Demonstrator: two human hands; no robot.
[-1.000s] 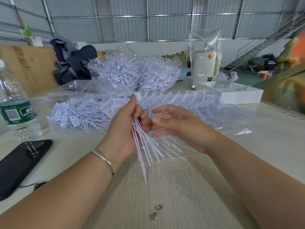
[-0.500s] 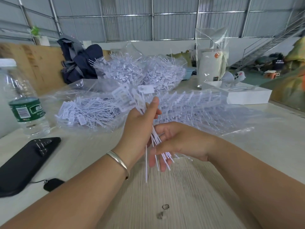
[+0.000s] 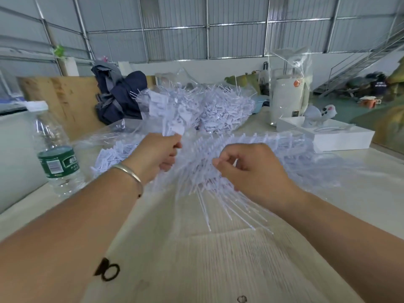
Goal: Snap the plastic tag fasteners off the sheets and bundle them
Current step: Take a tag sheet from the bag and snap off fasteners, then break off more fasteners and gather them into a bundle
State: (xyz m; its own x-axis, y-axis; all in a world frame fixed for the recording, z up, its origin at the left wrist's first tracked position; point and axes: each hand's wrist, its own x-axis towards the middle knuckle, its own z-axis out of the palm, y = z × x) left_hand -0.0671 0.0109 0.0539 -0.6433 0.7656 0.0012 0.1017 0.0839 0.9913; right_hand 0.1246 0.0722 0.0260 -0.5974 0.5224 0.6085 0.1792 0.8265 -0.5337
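White plastic fasteners (image 3: 218, 193); glossy bag (image 3: 131, 130)

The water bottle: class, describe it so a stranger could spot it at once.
Start at the pale table and look to its left edge. There a clear plastic water bottle stands upright; its white cap and green label set it apart from the white fastener heaps nearby.

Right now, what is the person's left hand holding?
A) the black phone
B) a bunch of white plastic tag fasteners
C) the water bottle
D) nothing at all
B: the left hand is curled round a bunch of white tag fasteners, their tag ends sticking up above the fist, while the water bottle stands untouched on the table to its left.
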